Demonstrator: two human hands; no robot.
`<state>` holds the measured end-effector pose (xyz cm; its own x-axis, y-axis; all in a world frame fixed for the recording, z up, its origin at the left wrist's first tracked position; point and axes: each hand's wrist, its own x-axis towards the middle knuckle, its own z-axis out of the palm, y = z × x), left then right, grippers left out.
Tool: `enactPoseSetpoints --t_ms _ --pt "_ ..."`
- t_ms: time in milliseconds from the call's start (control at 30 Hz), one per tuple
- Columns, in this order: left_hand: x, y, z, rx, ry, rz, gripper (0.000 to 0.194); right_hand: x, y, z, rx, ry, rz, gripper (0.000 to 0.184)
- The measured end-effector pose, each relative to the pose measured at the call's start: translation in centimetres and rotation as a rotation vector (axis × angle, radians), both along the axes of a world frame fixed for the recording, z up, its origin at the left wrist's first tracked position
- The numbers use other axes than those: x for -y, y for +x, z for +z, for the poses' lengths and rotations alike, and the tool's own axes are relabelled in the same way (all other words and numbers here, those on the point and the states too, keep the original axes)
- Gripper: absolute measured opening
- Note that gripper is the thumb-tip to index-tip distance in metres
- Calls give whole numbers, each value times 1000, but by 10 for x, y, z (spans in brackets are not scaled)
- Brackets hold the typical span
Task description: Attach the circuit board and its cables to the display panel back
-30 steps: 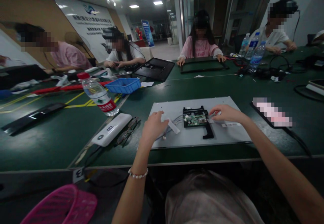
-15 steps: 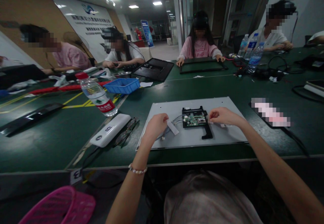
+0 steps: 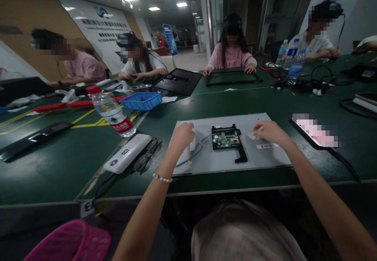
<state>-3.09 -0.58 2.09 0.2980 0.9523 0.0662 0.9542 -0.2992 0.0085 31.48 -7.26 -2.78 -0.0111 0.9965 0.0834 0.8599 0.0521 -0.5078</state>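
Four bottles (image 3: 117, 117): one at ten o'clock, three toward one. One blue tray (image 3: 141, 101). Perhaps six people (image 3: 231, 54).

Circuit board (image 3: 226, 140) on panel (image 3: 206, 162)

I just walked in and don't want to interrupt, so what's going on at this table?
The left hand appears to pinch a white strip above a flat grey panel. The right hand is over the panel's other side, its fingertips by a small pale label; whether they grip it is unclear. Between them sits a green circuit board in a black bracket. Across the table, another person has both hands at a black rectangular frame.
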Motion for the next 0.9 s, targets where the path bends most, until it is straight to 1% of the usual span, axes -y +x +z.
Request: enactPoseSetpoints --t_ms 67,100,167,267,333,467,567,733,900 --pt "0 17 1 18 33 -76 37 -1 0 -1 12 32 -8 20" --pt "-1 27 1 37 57 -158 36 -1 0 -2 7 44 -6 21" --pt "-2 47 0 62 70 -282 32 -1 -1 -3 -2 53 5 22" --pt "-6 71 -6 5 34 -349 27 1 -3 -3 9 49 17 23" --pt "-11 79 -12 -19 23 -347 24 1 -4 -4 18 51 13 23" --pt "-18 81 -19 -37 39 -329 25 1 -5 -4 34 53 1 22" --pt "-18 83 -15 -42 50 -325 25 0 -5 -5 35 61 1 21" --pt "-19 95 -6 -30 89 -338 28 1 -6 -4 40 68 -2 21" --pt "-22 100 -11 -41 53 -372 24 1 -7 -4 31 72 9 21"
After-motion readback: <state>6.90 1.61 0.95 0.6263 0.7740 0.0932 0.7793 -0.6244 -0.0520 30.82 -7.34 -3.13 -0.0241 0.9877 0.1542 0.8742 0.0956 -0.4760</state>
